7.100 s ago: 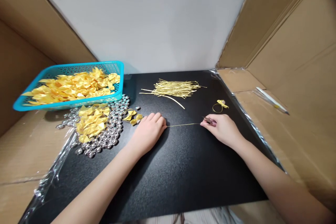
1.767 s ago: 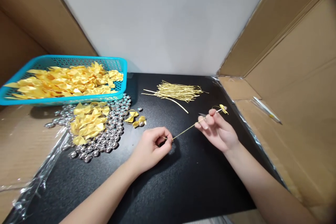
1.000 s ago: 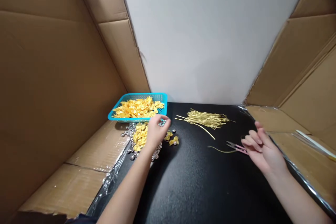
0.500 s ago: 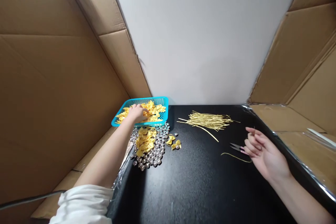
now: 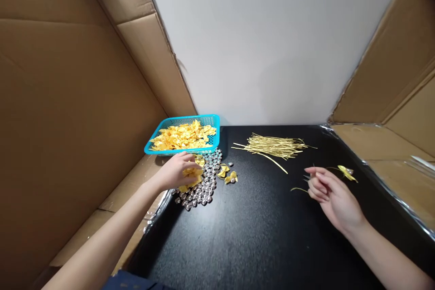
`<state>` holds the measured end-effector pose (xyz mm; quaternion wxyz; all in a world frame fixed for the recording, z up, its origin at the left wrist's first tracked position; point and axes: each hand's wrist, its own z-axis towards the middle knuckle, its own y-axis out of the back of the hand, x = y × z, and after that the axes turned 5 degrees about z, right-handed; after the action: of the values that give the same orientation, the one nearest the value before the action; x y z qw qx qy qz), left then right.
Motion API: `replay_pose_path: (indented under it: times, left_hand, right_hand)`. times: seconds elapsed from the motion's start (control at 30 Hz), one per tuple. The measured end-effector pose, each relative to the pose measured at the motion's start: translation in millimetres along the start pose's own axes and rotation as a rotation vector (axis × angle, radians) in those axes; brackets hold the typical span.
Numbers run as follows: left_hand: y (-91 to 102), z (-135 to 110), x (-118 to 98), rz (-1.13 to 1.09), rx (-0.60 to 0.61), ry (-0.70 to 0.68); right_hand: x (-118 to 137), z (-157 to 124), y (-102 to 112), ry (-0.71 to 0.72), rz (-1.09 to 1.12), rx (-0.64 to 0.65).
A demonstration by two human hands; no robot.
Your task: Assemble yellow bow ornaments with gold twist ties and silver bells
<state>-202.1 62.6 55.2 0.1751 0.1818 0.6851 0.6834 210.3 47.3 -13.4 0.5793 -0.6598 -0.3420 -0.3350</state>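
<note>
My left hand [image 5: 177,170] reaches to a small heap of yellow ribbon bows [image 5: 192,176] lying on a spread of silver beads [image 5: 203,190], and its fingers curl round some of the bows. My right hand [image 5: 331,195] hovers just above the black mat [image 5: 258,231] with fingers loosely stretched and nothing in them. A short gold wire [image 5: 296,189] lies by its fingertips, and dark scissor tips [image 5: 307,176] show just beyond them. A finished yellow bow on a gold loop [image 5: 346,172] lies behind that hand.
A turquoise basket [image 5: 217,128] filled with yellow bows stands at the mat's back left. A bundle of gold wires [image 5: 275,146] lies at the back middle. Two loose bows [image 5: 228,173] sit beside the beads. Cardboard walls [image 5: 68,113] rise on both sides, and a white wall stands behind.
My left hand has come back from the turquoise basket to the bow heap on the beads and closed on it. My right hand stays beside the scissors and wire.
</note>
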Motion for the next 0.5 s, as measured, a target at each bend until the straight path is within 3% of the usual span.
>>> replay_pose_path:
  times: [0.23,0.4,0.5]
  left_hand:
    - [-4.3,4,1,-0.154,-0.008,0.017]
    - [12.2,5,5,-0.369,-0.041,0.069]
    - [24.7,6,-7,-0.527,-0.141,0.133]
  right_hand:
    - [-12,-13,-11,-0.024,-0.146,0.102]
    - [-12,-14,-13,-0.02,-0.149,0.099]
    - [-12,-16,-16,-0.016,-0.141,0.132]
